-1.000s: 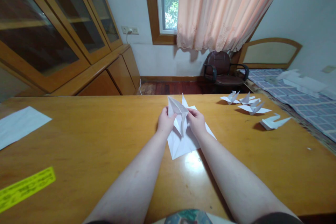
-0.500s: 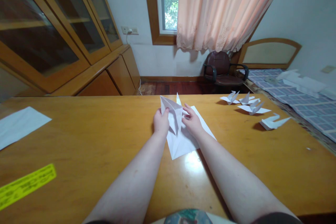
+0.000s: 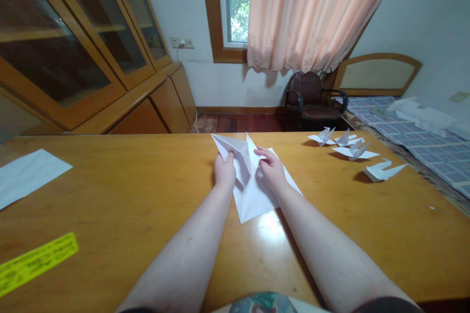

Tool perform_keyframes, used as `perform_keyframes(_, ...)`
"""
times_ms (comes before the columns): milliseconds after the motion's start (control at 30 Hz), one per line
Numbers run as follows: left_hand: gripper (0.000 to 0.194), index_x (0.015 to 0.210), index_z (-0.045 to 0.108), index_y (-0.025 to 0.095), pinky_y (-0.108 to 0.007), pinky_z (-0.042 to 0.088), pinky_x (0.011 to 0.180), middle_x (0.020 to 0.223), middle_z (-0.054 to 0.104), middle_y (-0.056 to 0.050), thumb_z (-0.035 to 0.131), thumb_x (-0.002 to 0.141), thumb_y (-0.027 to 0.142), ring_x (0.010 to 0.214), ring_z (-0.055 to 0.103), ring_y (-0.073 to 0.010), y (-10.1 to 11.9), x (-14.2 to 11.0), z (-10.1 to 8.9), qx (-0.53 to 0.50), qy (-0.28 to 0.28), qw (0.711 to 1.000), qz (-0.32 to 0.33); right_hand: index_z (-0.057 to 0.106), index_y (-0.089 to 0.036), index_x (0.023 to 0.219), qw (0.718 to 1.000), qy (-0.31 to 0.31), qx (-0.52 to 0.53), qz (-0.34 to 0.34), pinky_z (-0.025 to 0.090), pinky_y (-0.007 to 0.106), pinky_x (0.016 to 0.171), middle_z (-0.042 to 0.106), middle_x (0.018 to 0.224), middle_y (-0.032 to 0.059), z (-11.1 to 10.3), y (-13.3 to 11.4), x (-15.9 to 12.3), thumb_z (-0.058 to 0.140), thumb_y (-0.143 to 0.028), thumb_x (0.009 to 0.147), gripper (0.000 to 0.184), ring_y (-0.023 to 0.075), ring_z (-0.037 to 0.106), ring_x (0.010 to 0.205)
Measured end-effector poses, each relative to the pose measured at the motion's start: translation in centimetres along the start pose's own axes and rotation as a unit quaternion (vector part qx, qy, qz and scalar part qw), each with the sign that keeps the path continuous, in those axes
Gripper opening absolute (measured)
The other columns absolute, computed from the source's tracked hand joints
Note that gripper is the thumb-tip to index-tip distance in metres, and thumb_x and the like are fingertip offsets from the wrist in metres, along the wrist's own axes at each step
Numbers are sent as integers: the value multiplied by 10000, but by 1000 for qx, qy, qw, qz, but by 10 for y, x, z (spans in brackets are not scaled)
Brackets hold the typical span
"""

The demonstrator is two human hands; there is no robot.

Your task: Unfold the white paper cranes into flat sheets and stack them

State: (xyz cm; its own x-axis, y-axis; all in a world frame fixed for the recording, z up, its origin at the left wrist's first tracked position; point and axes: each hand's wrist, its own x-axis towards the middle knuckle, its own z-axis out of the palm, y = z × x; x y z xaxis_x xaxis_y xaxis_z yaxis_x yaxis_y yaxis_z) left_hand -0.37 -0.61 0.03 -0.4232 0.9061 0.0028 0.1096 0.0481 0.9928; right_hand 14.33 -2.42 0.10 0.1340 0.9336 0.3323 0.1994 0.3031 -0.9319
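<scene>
My left hand (image 3: 224,172) and my right hand (image 3: 270,170) both grip a half-folded white paper figure (image 3: 239,152) just above the wooden table (image 3: 128,190). The left fingers pinch its left flap, which spreads out to the left. The right fingers pinch its right side near a pointed tip. A flat white sheet (image 3: 257,195) lies on the table under both hands.
Several finished white paper birds (image 3: 352,149) stand at the table's far right. A white sheet (image 3: 25,173) lies at the left edge and a yellow strip (image 3: 36,261) near the front left. A dark chair (image 3: 312,95) and a bed (image 3: 422,132) stand beyond the table.
Both hands have shifted a little forward and left. The paper figure has been pulled open, its left flap now spread flatter and wider.
</scene>
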Motion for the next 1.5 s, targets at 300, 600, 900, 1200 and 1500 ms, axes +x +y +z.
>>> perform_keyframes(300,275,984,575,171,-325,463,812,1005,661,-108,557,779,354,933,620,-233,5,-3,1,1,-16,1000,3,692,-250,860,1000,27,-5,-5,370,387,950,601,1169,51,-2,-4,0,599,-245,683,200,223,501,1131)
perform_keyframes(600,309,974,609,162,-329,473,773,1004,667,-124,589,751,374,926,624,-244,-13,13,7,26,-85,996,-16,648,-187,841,986,128,97,50,440,347,833,679,894,55,-1,1,2,596,-396,734,241,202,602,884)
perform_keyframes(900,304,975,602,162,-358,470,811,1004,664,-122,587,762,379,927,625,-250,-3,0,5,16,-58,998,1,578,-193,1001,991,70,95,62,455,352,850,632,1070,86,2,11,6,671,-314,630,401,217,585,977)
perform_keyframes(1200,354,1044,541,163,-334,488,770,990,657,-115,629,732,306,880,631,-223,2,-2,6,13,-78,997,18,476,-209,1159,967,40,197,157,508,334,709,671,1014,69,7,16,7,638,-312,646,548,213,645,852)
perform_keyframes(1500,877,1393,217,250,-382,293,1055,1483,146,-150,695,659,229,1283,356,-269,8,-14,1,77,18,974,214,567,-180,952,979,145,122,74,475,290,697,632,910,55,3,6,5,651,-290,657,325,160,591,771)
